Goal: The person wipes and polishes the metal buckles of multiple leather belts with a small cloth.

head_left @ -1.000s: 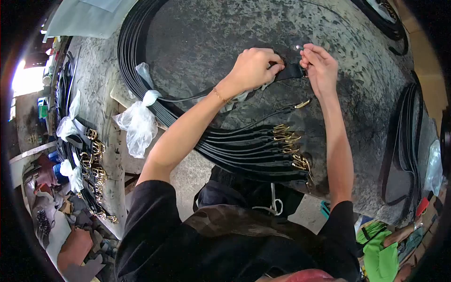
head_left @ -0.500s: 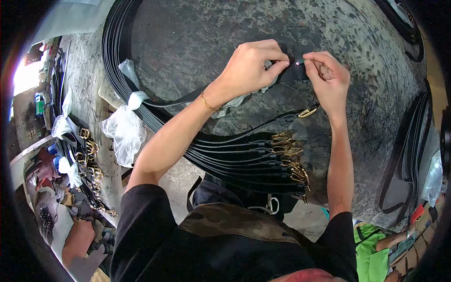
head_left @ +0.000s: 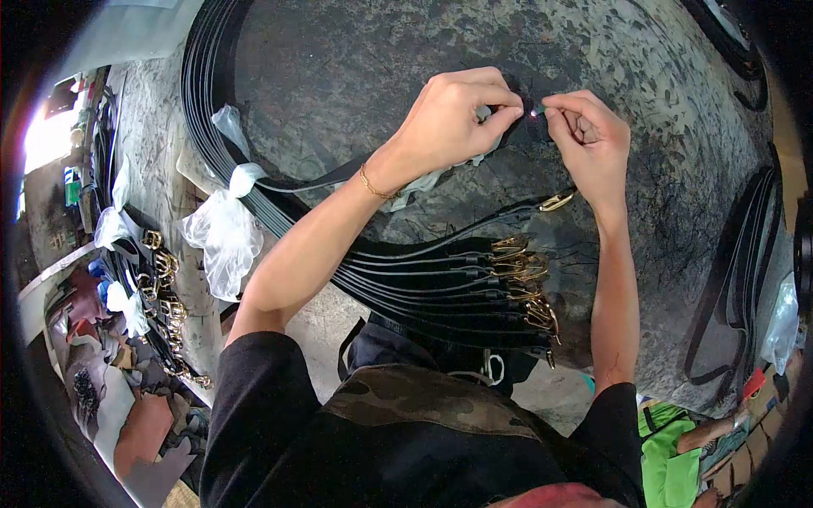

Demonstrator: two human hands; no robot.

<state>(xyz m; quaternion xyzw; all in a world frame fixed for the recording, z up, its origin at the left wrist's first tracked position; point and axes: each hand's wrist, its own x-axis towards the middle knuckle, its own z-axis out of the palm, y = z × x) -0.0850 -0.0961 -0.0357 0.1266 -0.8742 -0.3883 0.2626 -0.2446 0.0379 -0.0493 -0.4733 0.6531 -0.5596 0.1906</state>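
My left hand is closed in a pinch above the dark tabletop; what sits between its fingertips is too dark to name. Facing it across a small gap, my right hand pinches a tiny greenish thing with a bright spot at its tip. A single black strap runs from the bundle and disappears under my left wrist. Crumpled pale plastic shows below that hand. Nearer my body lie several black belts with gold buckles, one buckle set apart near my right forearm.
The belts curve round the table's left side, tied with clear plastic. More gold buckles hang at the far left above leather scraps. Black straps lie at the right edge, with a person's arm below.
The bright spot has moved slightly left, closer to my left fingertips, as my right hand shifts a little. My left hand has barely moved.
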